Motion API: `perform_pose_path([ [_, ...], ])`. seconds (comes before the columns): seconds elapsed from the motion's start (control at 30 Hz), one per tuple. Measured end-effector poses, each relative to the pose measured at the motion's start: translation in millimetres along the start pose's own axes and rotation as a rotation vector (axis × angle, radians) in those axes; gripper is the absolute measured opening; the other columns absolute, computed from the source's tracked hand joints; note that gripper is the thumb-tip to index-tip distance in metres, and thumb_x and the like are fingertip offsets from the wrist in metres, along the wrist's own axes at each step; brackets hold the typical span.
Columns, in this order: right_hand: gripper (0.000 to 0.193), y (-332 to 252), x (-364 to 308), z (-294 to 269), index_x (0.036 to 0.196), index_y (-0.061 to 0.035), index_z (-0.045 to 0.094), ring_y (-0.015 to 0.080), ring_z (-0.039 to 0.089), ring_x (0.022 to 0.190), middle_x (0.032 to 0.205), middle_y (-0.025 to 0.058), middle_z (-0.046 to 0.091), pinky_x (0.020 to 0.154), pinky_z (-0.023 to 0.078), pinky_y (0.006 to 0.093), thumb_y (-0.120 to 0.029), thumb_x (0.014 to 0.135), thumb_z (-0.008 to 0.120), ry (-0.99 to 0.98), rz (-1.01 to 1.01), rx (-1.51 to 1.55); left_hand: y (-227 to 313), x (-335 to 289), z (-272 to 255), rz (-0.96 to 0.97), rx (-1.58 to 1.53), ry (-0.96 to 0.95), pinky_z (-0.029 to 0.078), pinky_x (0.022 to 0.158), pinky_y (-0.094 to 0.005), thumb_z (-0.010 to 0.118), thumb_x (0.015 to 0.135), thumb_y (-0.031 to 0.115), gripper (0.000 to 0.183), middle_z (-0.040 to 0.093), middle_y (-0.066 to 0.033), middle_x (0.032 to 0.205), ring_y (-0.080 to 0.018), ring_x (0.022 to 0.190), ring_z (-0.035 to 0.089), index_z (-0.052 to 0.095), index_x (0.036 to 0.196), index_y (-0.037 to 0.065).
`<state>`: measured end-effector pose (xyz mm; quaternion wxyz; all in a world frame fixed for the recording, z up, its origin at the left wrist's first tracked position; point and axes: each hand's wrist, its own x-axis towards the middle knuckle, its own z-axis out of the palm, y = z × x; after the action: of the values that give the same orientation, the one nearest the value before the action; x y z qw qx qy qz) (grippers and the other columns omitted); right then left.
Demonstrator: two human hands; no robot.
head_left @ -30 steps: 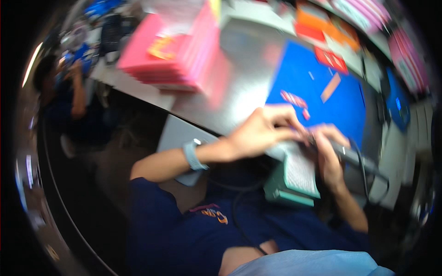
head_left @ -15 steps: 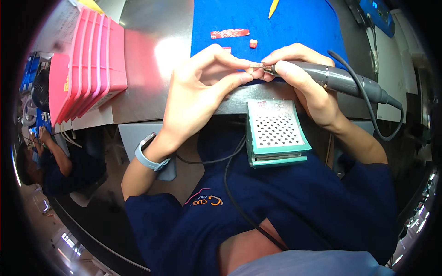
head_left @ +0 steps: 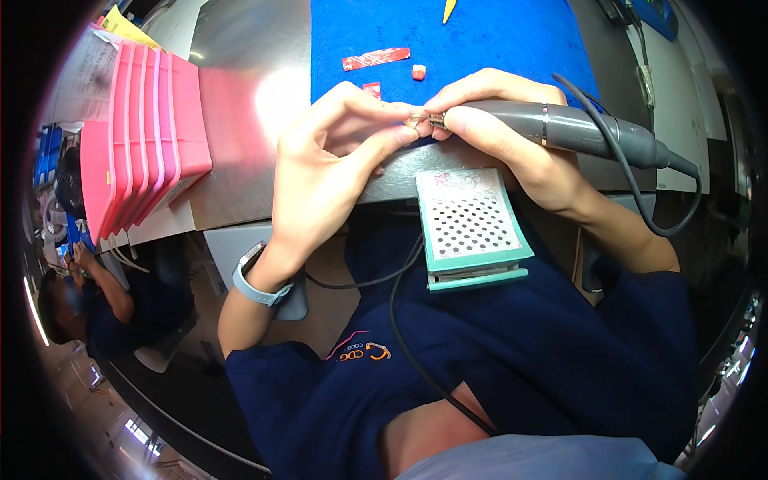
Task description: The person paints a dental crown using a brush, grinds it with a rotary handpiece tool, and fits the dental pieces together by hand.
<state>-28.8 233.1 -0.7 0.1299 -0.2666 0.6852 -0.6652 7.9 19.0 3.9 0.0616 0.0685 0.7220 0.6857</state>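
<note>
My left hand [head_left: 324, 160] pinches a tiny pale piece [head_left: 415, 118] between thumb and forefinger; its exact kind is too small to make out. My right hand [head_left: 512, 140] is closed around a dark grey rotary handpiece [head_left: 588, 130], held almost level. The handpiece's metal tip [head_left: 436, 120] points left and meets or nearly meets the small piece; contact cannot be told. The fingertips of both hands come together over the near edge of a blue cloth [head_left: 496, 40]. Beyond them lie a red strip [head_left: 376, 58], a small red block [head_left: 418, 73] and a shorter red scrap [head_left: 371, 90].
A green-framed box with a perforated top [head_left: 472, 228] juts out at the table's front edge. Pink upright dividers [head_left: 164, 136] stand at left. A yellow pointed stick [head_left: 449, 11] lies on the cloth. The handpiece's cable [head_left: 624, 168] loops at right. Another person [head_left: 116, 300] sits far left.
The cloth and the things on it have shifted slightly left and up in the picture, and my hands slightly left. Both hands keep their grip; the tip and the small piece stay close together.
</note>
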Motion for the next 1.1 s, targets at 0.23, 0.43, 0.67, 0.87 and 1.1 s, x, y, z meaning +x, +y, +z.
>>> perform_pose_path([
  [0.23, 0.022, 1, 1, -1, 0.105, 0.0065, 0.065, 0.0173, 0.065, 0.093, 0.102, 0.0169, 0.069, 0.087, 0.052, 0.0318, -0.009, 0.096, 0.052, -0.035, -0.005, 0.032, 1, -2, -1, -0.038, -0.01, -0.002, 0.056, 0.082, -0.0239, 0.068, 0.089, -0.003, 0.015, 0.072, -0.0148, 0.104, -0.0158, 0.095, 0.07, 0.064, 0.103, -0.003],
  [0.43, 0.035, 4, 0, -9, 0.115, 0.0037, 0.058, 0.0311, 0.065, 0.106, 0.097, 0.018, 0.067, 0.099, 0.048, 0.0446, -0.024, 0.102, 0.043, -0.036, 0.165, 0.635, 1, 6, -15, 0.389, 0.142, 0.341, 0.049, 0.057, -0.0203, 0.067, 0.09, -0.002, 0.015, 0.073, -0.0119, 0.104, -0.0086, 0.081, 0.068, 0.064, 0.105, -0.001],
  [0.67, 0.046, -34, 25, -59, 0.069, -0.0061, 0.063, 0.0102, 0.051, 0.046, 0.056, 0.001, 0.055, 0.051, 0.044, 0.0241, -0.043, 0.095, 0.055, 0.148, 0.421, -0.108, 14, 7, -34, 0.628, 0.398, 0.517, 0.056, 0.074, -0.0254, 0.069, 0.088, -0.004, 0.015, 0.073, -0.0117, 0.101, -0.0161, 0.088, 0.071, 0.068, 0.103, -0.003],
  [0.87, 0.061, -12, 32, -84, 0.057, -0.0022, 0.063, 0.0091, 0.05, 0.046, 0.05, 0.0019, 0.052, 0.045, 0.035, 0.0274, -0.059, 0.076, 0.075, 0.256, 0.397, -1.134, 11, 5, -29, 0.145, -0.129, 0.07, 0.05, 0.065, -0.0226, 0.056, 0.102, 0.017, 0.028, 0.07, -0.016, 0.111, -0.0195, 0.099, 0.068, 0.057, 0.122, -0.002],
  [1.1, 0.025, -45, 31, -39, 0.093, -0.0009, 0.073, 0.0121, 0.06, 0.064, 0.072, 0.0052, 0.064, 0.059, 0.047, 0.0257, -0.025, 0.088, 0.073, 0.244, -0.144, -1.122, 12, 3, -14, 0.018, -0.233, -0.056, 0.051, 0.07, -0.024, 0.055, 0.102, 0.016, 0.031, 0.07, -0.014, 0.106, -0.0189, 0.093, 0.068, 0.053, 0.129, 0.0],
])
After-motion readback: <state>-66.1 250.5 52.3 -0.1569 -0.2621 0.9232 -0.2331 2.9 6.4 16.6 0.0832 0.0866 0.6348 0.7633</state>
